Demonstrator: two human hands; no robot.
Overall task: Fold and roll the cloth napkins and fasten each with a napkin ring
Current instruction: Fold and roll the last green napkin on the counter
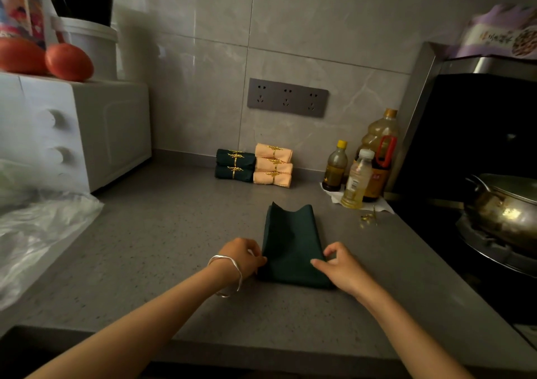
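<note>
A dark green napkin [292, 242] lies folded into a long strip on the grey counter [174, 248], its far corners curling up. My left hand [242, 258] pinches its left edge near the front end. My right hand [338, 265] pinches the right edge opposite. A loose gold napkin ring [367, 218] lies on the counter to the right of the napkin. By the back wall are rolled napkins with gold rings: dark green ones [234, 165] and three peach ones [273, 165] stacked.
A white microwave [87, 134] with tomatoes [68, 62] on top stands at the left, crumpled plastic bags [35, 233] in front of it. Oil bottles [360, 166] stand at the back right. A wok [505, 207] sits on the stove at the right edge.
</note>
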